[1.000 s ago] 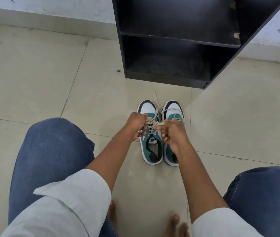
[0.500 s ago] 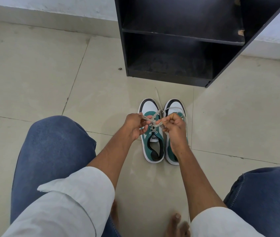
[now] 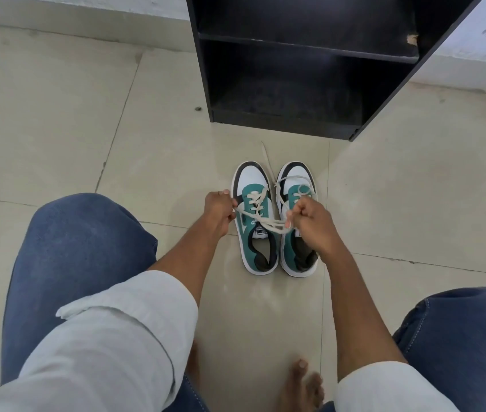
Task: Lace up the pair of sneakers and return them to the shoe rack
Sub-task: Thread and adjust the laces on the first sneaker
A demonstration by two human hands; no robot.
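Both arms reach forward and down, forearms bare, pale sleeves rolled to the elbow. Left hand [image 3: 218,211] closed in a fist, knuckles up, pinching a lace end. Right hand [image 3: 310,221] also fisted, thumb side toward the left, gripping the other lace end. Hands apart, level with each other.

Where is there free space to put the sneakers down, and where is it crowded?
Both shelves of the rack look bare. The floor is free left of the rack, right of the sneakers, and in the strip between their toes and the rack, where only a lace end lies. It is crowded over the sneakers: the left hand and right hand pull the laces there.
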